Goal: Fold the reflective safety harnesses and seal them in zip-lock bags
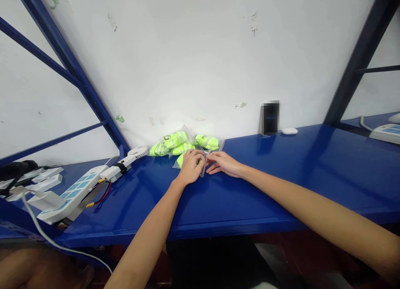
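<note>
In the head view, my left hand (191, 167) is closed over a clear plastic bag (178, 162) holding a folded neon-yellow garment with silver reflective strips. My right hand (225, 163) pinches the bag's clear right edge, close to the left fingertips. Part of the bag is hidden under my left hand. Just behind it, against the wall, lie several more bagged neon-yellow bundles (170, 142). A separate bagged bundle (206, 142) lies behind my right fingers.
A white handheld fan (137, 151) and a power strip (75, 193) with cables are on the left. A dark upright object (270, 119) and a small white case (289, 131) stand by the wall on the blue table (300, 164). Metal posts frame both sides.
</note>
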A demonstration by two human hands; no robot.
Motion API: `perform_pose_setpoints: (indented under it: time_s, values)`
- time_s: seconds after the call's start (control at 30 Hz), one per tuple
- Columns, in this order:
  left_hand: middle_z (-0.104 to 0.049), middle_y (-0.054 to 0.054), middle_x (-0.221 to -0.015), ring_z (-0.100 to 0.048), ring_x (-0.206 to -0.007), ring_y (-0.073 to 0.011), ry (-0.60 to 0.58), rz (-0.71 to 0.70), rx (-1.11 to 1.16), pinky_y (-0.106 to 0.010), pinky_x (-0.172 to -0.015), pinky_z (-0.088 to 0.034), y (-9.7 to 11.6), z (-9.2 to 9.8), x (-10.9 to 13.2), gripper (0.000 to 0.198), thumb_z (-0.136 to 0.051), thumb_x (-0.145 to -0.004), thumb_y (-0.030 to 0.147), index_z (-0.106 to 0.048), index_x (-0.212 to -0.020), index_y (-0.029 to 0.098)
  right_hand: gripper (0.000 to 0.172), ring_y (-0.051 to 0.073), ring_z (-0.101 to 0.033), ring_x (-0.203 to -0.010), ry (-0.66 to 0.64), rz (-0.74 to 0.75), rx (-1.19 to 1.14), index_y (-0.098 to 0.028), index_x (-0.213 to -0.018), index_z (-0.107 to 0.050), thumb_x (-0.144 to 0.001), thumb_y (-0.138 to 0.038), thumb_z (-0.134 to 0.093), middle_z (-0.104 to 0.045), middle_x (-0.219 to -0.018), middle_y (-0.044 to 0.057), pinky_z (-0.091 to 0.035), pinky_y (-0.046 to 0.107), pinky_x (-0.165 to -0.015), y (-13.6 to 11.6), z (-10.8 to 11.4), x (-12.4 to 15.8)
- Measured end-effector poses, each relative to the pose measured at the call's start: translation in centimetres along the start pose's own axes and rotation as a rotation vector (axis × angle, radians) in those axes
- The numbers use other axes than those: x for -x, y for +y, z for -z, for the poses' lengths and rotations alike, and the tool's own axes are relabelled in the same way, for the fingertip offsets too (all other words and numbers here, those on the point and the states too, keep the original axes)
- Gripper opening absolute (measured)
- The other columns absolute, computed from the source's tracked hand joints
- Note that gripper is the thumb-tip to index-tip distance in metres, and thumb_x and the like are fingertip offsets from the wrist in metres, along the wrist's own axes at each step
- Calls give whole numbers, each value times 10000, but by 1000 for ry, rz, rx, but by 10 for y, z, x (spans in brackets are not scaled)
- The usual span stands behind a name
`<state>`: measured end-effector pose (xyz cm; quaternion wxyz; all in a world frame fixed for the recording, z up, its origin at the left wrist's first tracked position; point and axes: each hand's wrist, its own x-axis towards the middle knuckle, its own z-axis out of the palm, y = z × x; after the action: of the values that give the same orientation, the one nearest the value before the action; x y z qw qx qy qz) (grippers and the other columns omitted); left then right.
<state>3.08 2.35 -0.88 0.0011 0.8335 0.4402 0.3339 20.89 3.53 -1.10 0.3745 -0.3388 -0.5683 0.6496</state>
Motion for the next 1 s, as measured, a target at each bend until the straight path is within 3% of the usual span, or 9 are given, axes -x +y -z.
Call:
perform_pose_setpoints:
  time_s: [0.2,0.47,0.63,0.9,1.0]
  values:
    - [-650,-40,-1106,-479,-1121,-237,-13,-4,-26,-446,-1014,-354,0,0,0,239,-478,-912,274,-665,-777,213,80,158,-728,-665,-4,-3,10,-145,-844,-577,-918,-177,-568,-708,-762,55,-616,251,-619,3,1,-2]
    - [-656,-33,-1083,-489,-1102,-229,13,-15,-18,-437,-1012,-359,-2,-3,1,176,-518,-891,260,-655,-794,210,128,157,-731,-668,3,1,18,-144,-820,-585,-922,-124,-510,-710,-786,57,-618,255,-627,3,1,-3]
    - [-654,-32,-1097,-479,-1125,-234,-14,-14,-9,-442,-1020,-353,-1,-1,1,184,-519,-901,286,-665,-811,218,117,165,-729,-689,-21,39,53,-138,-856,-598,-916,-237,-588,-717,-808,80,-624,265,-643,4,2,-1]
    - [-661,-33,-1072,-489,-1094,-222,15,1,1,-418,-1008,-361,-4,-2,0,184,-518,-901,278,-632,-778,205,138,158,-736,-704,-12,6,54,-144,-832,-579,-939,-130,-492,-705,-801,56,-617,249,-650,1,0,0]
    - [-658,-37,-1057,-494,-1085,-227,14,10,-13,-417,-1003,-361,-1,-1,1,237,-511,-916,357,-619,-767,208,130,164,-738,-722,-28,25,84,-151,-855,-580,-940,-142,-482,-709,-798,58,-618,260,-674,2,0,0]
